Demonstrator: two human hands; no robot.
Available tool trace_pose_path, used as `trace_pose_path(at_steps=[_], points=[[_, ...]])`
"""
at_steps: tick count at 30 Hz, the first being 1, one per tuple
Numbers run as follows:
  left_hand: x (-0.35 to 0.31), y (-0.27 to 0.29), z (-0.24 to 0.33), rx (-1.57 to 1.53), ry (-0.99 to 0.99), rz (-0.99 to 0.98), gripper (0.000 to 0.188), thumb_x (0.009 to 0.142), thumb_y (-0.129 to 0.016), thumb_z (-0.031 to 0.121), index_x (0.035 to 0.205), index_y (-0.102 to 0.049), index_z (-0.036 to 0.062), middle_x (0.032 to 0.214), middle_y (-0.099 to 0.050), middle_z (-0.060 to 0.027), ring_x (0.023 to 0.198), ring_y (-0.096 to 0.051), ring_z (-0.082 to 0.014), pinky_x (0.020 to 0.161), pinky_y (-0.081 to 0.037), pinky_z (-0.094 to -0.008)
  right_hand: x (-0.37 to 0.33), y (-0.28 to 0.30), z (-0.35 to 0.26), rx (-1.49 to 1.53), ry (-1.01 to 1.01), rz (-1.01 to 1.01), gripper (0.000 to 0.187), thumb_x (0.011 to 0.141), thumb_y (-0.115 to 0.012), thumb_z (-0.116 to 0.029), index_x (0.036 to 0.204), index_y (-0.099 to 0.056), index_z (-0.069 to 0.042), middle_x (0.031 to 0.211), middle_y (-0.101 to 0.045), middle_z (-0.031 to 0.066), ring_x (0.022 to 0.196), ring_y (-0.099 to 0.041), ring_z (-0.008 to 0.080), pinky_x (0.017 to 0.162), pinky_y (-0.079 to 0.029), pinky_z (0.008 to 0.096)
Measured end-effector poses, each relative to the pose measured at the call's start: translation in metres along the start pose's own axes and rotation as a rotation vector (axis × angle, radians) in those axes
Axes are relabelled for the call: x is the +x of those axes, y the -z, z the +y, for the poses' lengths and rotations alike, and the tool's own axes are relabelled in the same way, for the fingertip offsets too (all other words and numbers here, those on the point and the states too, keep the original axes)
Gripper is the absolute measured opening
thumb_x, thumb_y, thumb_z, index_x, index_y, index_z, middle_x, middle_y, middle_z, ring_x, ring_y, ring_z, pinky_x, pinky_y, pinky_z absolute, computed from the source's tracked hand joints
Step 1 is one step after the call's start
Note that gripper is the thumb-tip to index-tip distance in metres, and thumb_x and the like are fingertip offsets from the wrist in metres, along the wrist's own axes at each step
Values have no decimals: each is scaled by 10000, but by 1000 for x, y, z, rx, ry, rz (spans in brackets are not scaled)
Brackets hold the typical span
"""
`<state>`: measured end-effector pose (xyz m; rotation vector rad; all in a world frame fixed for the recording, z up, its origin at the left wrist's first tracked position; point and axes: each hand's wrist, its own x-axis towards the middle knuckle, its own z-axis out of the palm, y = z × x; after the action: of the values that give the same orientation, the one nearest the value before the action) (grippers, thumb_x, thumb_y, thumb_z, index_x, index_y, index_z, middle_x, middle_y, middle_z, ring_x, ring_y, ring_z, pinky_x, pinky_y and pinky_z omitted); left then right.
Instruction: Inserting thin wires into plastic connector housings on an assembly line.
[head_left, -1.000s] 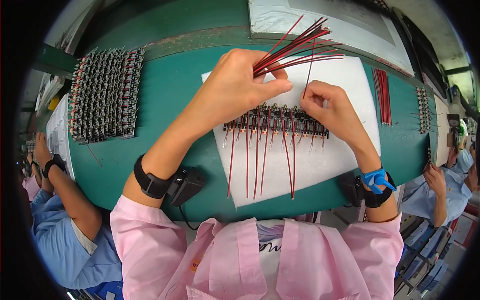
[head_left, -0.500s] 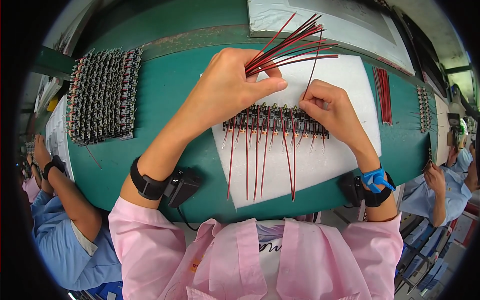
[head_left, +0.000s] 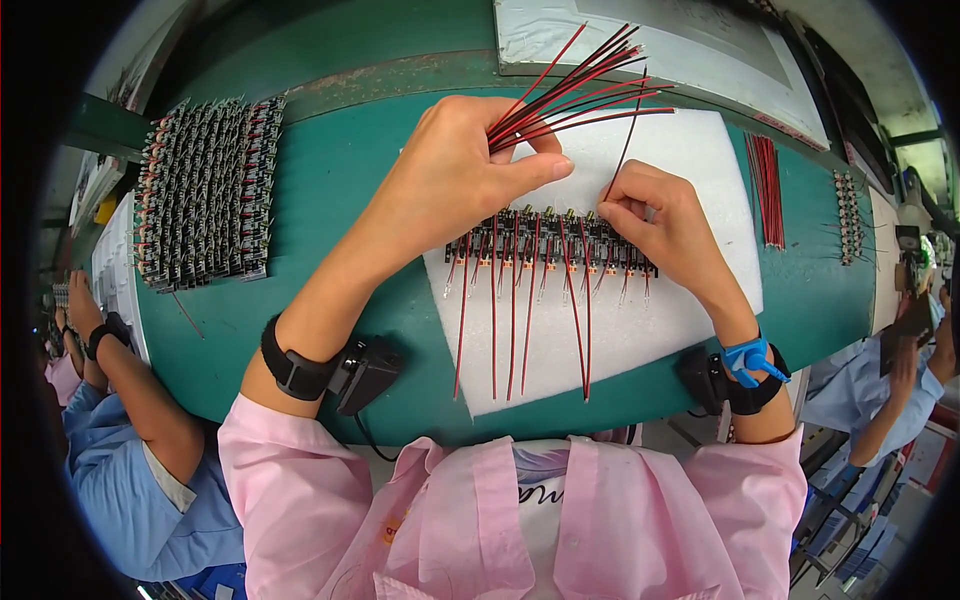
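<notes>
My left hand (head_left: pixel 478 160) is closed round a bundle of red and black wires (head_left: pixel 570 102), whose far ends fan out up and to the right. Between the thumb and fingers of my right hand (head_left: pixel 645 205) a single wire (head_left: pixel 626 150) is pinched, its upper end rising dark towards the bundle. Just below both hands lies a row of small black circuit boards (head_left: pixel 550 240) on a white foam sheet (head_left: pixel 690 320). Several red and black wires hang from the row towards me, beside small clear parts at its near edge. My right fingertips are at the row's far edge and cover part of it.
A large stack of circuit boards (head_left: pixel 205 190) stands on the green table (head_left: pixel 340 160) at left. To the right lie a bunch of red wires (head_left: pixel 766 192) and a narrow strip of boards (head_left: pixel 849 218). Co-workers in blue sit on both sides; one at right holds a dark flat panel (head_left: pixel 908 328).
My two hands, the bundle and the pinched wire have hardly moved. At the right, the co-worker's hand has lifted a dark panel away from the table edge.
</notes>
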<state>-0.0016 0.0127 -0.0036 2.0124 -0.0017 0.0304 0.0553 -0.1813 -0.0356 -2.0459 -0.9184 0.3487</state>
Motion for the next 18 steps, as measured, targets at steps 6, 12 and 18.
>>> trace_pose_path(at_steps=[6, 12, 18], points=[[0, 0, -1, 8, -8, 8, 213, 663, -639, 196, 719, -582, -2, 467, -358, 4, 437, -319, -69, 400, -255, -240, -4, -5, 2, -7, 35, 61, 32, 689, -557, 11, 697, -528, 22, 630, -474, 31, 527, -381, 88, 478, -318, 214], [0, -1, -1, -1, -13, 17, 217, 663, -638, 196, 723, -583, -5, 470, -360, 5, 442, -319, -70, 404, -261, -239, -4, -6, 2, -23, 42, 74, 33, 689, -560, 7, 700, -532, 20, 626, -477, 33, 524, -385, 90, 474, -321, 214], [0, -2, -1, -9, -31, 34, 220, 663, -638, 192, 731, -584, -10, 477, -383, -3, 446, -331, -76, 409, -273, -237, -5, -7, 4, -53, 67, 103, 34, 684, -566, 7, 693, -536, 20, 621, -485, 33, 521, -400, 92, 462, -322, 216]])
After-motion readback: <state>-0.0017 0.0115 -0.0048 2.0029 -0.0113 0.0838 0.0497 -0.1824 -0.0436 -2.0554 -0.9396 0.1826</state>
